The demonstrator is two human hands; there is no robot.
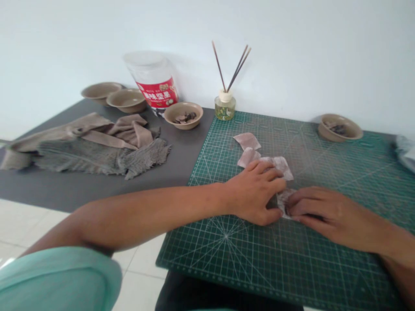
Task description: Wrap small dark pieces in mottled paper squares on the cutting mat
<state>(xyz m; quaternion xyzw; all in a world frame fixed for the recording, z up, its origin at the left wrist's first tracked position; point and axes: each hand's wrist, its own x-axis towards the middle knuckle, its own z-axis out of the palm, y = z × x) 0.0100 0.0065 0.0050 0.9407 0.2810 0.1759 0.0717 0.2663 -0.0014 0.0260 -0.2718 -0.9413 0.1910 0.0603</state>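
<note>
My left hand (256, 190) and my right hand (324, 214) meet on a green cutting mat (292, 259), both pressing on a small pale fabric piece (282, 199) between their fingertips. Much of that piece is hidden under the fingers. Another pale piece (281, 165) lies under and just beyond my left fingers. Two more cut pieces (247, 141) (248, 156) lie on the mat further away.
A reed diffuser bottle (225, 107) stands at the mat's far edge. Beige bowls (183, 115) (339, 128) hold small dark bits; two more bowls (126, 100) and a red-labelled plastic jar (155, 84) stand at the back left. A heap of grey-brown cloth (94, 147) lies to the left.
</note>
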